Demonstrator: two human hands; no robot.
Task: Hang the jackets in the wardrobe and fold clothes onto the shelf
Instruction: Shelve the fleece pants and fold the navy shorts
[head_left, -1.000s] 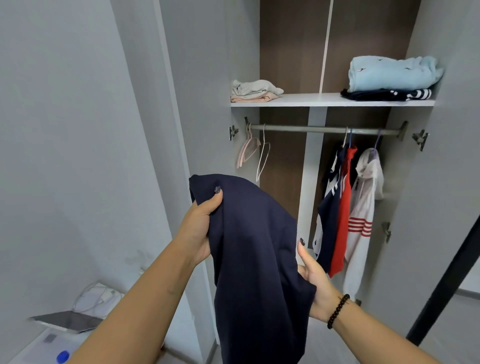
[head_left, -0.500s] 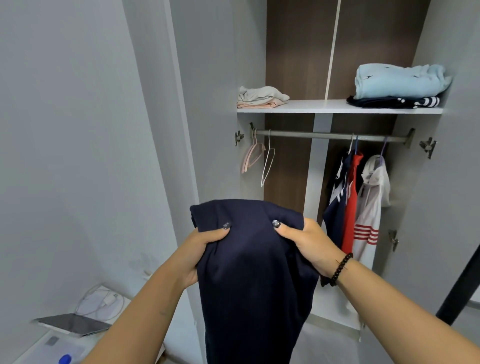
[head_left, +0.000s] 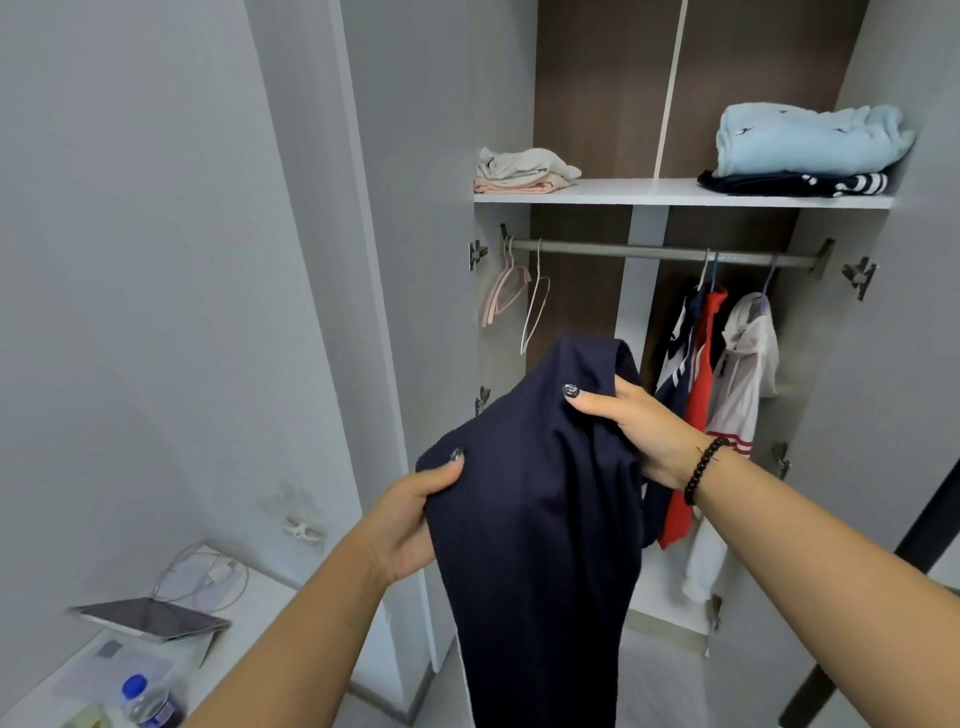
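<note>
Head view: worn on my head, wide-angle, my only view.
Facing: forward and slightly down into the open wardrobe (head_left: 675, 364).
Nearness: my arms close; edges probably distorted.

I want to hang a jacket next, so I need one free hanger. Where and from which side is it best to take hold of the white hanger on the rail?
Grip the white hanger at its neck, just under the hook on the rail, coming from the front. It hangs edge-on, apart from the pink hangers, so the neck is free; then lift it off.

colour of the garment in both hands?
Plain dark navy garment, no pattern; head view.
</note>
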